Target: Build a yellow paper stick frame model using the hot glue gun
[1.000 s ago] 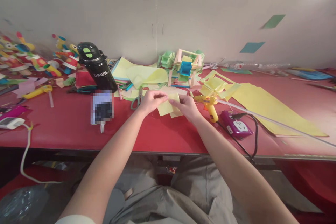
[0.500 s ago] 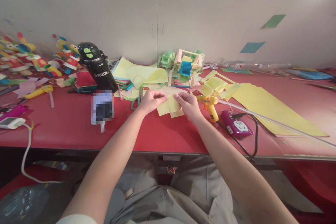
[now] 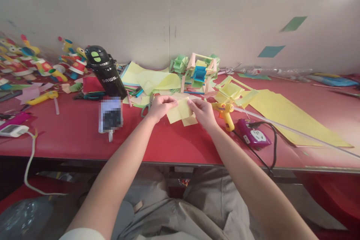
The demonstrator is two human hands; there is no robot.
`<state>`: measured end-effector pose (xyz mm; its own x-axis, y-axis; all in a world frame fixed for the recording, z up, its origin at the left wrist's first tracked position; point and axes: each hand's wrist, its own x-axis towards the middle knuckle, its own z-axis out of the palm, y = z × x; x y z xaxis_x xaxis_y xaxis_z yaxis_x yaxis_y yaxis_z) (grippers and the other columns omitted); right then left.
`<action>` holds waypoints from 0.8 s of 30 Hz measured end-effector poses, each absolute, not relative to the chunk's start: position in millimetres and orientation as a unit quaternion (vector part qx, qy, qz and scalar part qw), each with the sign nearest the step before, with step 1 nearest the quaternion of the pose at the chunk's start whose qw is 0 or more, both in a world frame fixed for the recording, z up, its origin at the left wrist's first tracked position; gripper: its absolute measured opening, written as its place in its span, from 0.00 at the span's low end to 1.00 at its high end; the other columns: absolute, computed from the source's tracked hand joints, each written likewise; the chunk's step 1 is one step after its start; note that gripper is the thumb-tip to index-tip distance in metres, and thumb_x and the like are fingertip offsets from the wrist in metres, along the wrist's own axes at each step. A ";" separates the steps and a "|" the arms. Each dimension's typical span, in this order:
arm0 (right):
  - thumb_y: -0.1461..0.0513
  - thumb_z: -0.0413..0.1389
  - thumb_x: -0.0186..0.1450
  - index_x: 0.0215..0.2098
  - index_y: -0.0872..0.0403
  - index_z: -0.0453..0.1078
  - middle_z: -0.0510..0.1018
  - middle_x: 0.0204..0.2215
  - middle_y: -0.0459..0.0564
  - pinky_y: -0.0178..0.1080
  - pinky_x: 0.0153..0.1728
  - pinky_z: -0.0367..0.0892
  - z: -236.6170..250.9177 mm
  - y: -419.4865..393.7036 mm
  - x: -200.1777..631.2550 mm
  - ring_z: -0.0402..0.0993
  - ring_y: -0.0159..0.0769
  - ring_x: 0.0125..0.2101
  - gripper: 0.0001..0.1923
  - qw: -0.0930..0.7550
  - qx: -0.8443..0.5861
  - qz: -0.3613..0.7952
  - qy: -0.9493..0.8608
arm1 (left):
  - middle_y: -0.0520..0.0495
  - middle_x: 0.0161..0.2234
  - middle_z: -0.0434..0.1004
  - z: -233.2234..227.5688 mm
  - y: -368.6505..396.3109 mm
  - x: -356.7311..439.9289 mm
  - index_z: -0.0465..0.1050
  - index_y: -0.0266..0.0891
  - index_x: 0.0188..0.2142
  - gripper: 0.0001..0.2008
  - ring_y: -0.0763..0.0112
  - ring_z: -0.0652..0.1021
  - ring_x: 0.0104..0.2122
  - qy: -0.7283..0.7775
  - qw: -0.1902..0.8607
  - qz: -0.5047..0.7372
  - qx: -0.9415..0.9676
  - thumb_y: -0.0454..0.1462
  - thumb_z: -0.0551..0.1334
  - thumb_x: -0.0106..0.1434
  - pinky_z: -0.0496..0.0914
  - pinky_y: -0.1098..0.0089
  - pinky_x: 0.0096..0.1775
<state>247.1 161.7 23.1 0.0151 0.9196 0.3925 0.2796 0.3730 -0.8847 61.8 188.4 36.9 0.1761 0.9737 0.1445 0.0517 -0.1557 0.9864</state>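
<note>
Between my hands are small pale yellow paper pieces (image 3: 174, 114). My left hand (image 3: 161, 108) pinches the left piece at its upper edge. A second yellow paper piece (image 3: 185, 108) is pinched by my right hand (image 3: 203, 111), and it overlaps the left one. Just below them another yellow piece (image 3: 190, 120) shows in part; I cannot tell whether it lies on the table. Scissors (image 3: 144, 110) lie partly hidden behind my left hand. Close to my right hand rests a yellow glue gun (image 3: 226, 114).
A purple power socket (image 3: 254, 134) with a black cord sits at the right. Behind my hands stands a wooden frame with a blue paper wheel (image 3: 199, 74). A black bottle (image 3: 105, 73) and a phone on a stand (image 3: 110, 116) are to the left. Yellow sheets (image 3: 292, 122) lie right.
The paper piece in my right hand has turned slightly and shows more plainly over the left piece. Both hands stay nearly in place, still pinching.
</note>
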 end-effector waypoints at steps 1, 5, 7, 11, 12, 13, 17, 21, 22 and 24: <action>0.46 0.56 0.64 0.27 0.55 0.72 0.68 0.20 0.45 0.35 0.24 0.57 22.5 162.5 247.6 0.61 0.31 0.22 0.21 0.525 -0.473 0.301 -0.641 | 0.49 0.28 0.77 36.5 189.0 61.2 0.78 0.37 0.27 0.11 0.69 0.74 0.31 0.438 0.479 0.477 0.593 0.42 0.71 0.48 0.67 0.66 0.38; 0.50 0.55 0.64 0.25 0.55 0.68 0.67 0.19 0.44 0.35 0.24 0.55 19.1 165.8 251.8 0.58 0.30 0.22 0.18 0.498 -0.497 0.248 -0.666 | 0.51 0.26 0.74 34.3 190.5 59.8 0.76 0.37 0.27 0.09 0.70 0.72 0.30 0.442 0.481 0.436 0.619 0.41 0.69 0.50 0.64 0.68 0.35; 0.52 0.54 0.64 0.25 0.55 0.69 0.67 0.19 0.44 0.35 0.24 0.56 18.2 166.4 253.7 0.58 0.30 0.22 0.16 0.477 -0.499 0.238 -0.683 | 0.51 0.26 0.74 34.1 189.3 60.2 0.75 0.38 0.27 0.08 0.70 0.72 0.29 0.442 0.492 0.402 0.633 0.40 0.68 0.51 0.64 0.68 0.34; 0.53 0.55 0.64 0.26 0.55 0.72 0.72 0.22 0.46 0.35 0.26 0.59 18.5 164.7 252.7 0.64 0.32 0.25 0.15 0.438 -0.470 0.260 -0.721 | 0.49 0.30 0.78 35.2 185.8 62.5 0.78 0.38 0.31 0.10 0.68 0.74 0.32 0.413 0.494 0.379 0.665 0.42 0.68 0.52 0.65 0.68 0.35; 0.53 0.55 0.64 0.27 0.56 0.73 0.73 0.23 0.47 0.35 0.27 0.60 18.7 164.0 251.4 0.65 0.32 0.25 0.16 0.433 -0.462 0.273 -0.724 | 0.48 0.30 0.78 35.3 185.7 63.0 0.78 0.38 0.30 0.11 0.68 0.75 0.32 0.405 0.481 0.385 0.676 0.43 0.68 0.52 0.66 0.68 0.36; 0.52 0.56 0.64 0.28 0.56 0.74 0.74 0.23 0.47 0.35 0.26 0.60 18.8 163.4 249.8 0.66 0.32 0.25 0.16 0.431 -0.457 0.285 -0.724 | 0.48 0.29 0.78 35.2 186.0 63.2 0.78 0.38 0.29 0.11 0.68 0.74 0.32 0.401 0.463 0.394 0.685 0.44 0.69 0.52 0.66 0.68 0.36; 0.47 0.56 0.63 0.29 0.55 0.74 0.75 0.23 0.48 0.36 0.26 0.64 17.5 162.8 245.7 0.68 0.34 0.25 0.20 0.429 -0.443 0.323 -0.718 | 0.50 0.25 0.75 35.5 189.4 61.1 0.75 0.38 0.25 0.13 0.70 0.72 0.28 0.423 0.403 0.449 0.676 0.45 0.68 0.53 0.66 0.68 0.34; 0.47 0.57 0.62 0.25 0.54 0.72 0.74 0.20 0.47 0.37 0.26 0.66 16.7 163.3 249.2 0.71 0.35 0.23 0.20 0.420 -0.443 0.340 -0.715 | 0.51 0.25 0.74 38.8 189.1 56.6 0.73 0.38 0.26 0.12 0.71 0.72 0.27 0.416 0.415 0.449 0.673 0.44 0.66 0.55 0.65 0.70 0.32; 0.46 0.58 0.61 0.25 0.54 0.73 0.74 0.20 0.47 0.37 0.25 0.66 17.3 163.2 250.4 0.71 0.35 0.22 0.20 0.419 -0.443 0.350 -0.711 | 0.51 0.26 0.74 39.7 188.4 55.6 0.73 0.38 0.27 0.12 0.71 0.72 0.28 0.413 0.420 0.436 0.681 0.45 0.66 0.56 0.65 0.70 0.32; 0.45 0.60 0.59 0.26 0.54 0.74 0.75 0.21 0.48 0.37 0.25 0.67 19.0 162.3 251.7 0.72 0.35 0.22 0.20 0.422 -0.439 0.386 -0.693 | 0.50 0.27 0.75 41.1 187.2 54.2 0.75 0.38 0.29 0.13 0.70 0.73 0.29 0.408 0.418 0.410 0.700 0.46 0.66 0.56 0.66 0.70 0.33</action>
